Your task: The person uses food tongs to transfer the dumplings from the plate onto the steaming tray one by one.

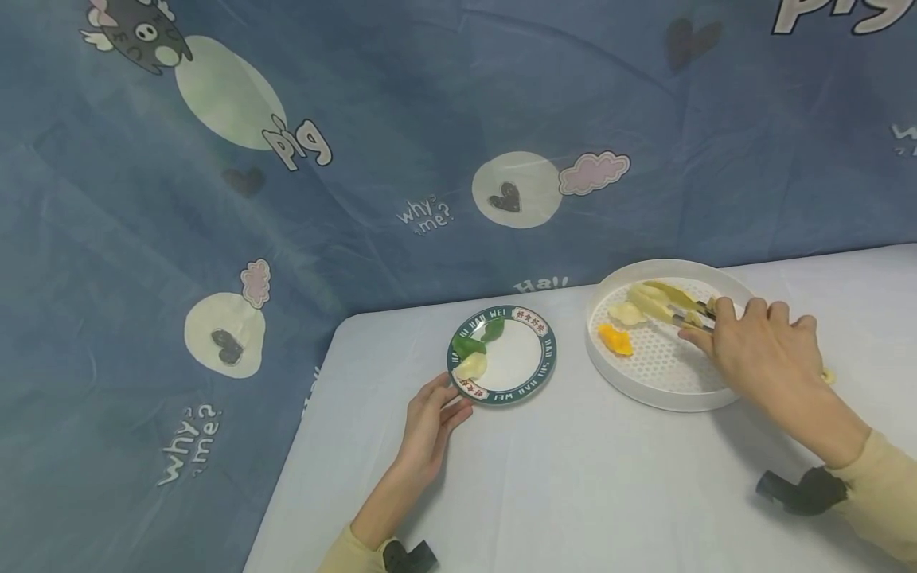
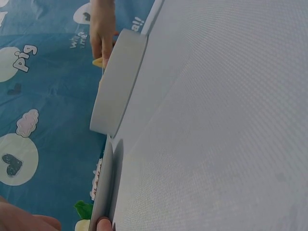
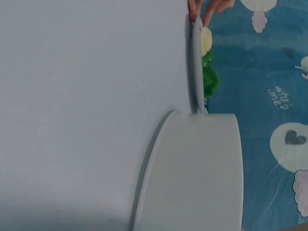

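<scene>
My left hand [image 1: 427,430] pinches the near-left rim of a small plate [image 1: 526,358] with a green patterned border. On that plate's left side lie two green leaf pieces [image 1: 469,347] and a pale yellow piece [image 1: 471,367]. Over a round white tray [image 1: 666,402] with a perforated floor, my right hand [image 1: 766,346] grips a pair of tongs [image 1: 652,302] with yellowish tips. Beside those tips sits a pale yellow piece [image 1: 626,313]; whether they touch it I cannot tell. An orange-yellow piece [image 1: 616,340] lies nearer the tray's left wall.
A white cloth covers the table [image 1: 573,485]. Behind it hangs a blue printed curtain [image 1: 401,95]. Right of the tray, a small yellow bit [image 1: 828,375] shows past my right wrist. The tray's high wall [image 3: 192,168] stands close to the plate.
</scene>
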Motion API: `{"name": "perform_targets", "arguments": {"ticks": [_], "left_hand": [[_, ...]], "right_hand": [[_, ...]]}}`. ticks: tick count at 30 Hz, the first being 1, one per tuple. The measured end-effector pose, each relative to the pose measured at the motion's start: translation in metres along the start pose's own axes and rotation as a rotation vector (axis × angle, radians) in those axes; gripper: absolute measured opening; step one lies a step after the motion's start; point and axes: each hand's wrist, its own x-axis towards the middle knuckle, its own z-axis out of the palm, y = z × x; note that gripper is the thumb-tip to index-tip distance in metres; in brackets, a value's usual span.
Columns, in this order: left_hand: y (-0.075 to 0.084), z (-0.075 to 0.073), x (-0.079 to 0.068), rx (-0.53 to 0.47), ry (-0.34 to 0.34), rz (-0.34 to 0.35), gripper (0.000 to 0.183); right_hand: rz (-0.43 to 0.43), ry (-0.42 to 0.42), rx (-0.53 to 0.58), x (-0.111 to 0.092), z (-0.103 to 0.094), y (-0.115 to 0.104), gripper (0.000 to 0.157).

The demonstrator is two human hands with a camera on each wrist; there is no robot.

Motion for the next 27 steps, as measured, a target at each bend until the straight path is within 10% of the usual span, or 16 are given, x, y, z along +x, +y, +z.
{"name": "perform_targets", "arguments": {"ticks": [27], "left_hand": [[-0.0009,-0.0004,0.0001,0.005,-0.003,0.011,0.063]], "right_hand": [[0.034,-0.075,-0.004,0.0005,-0.0026,0.0075,0.061]]}}
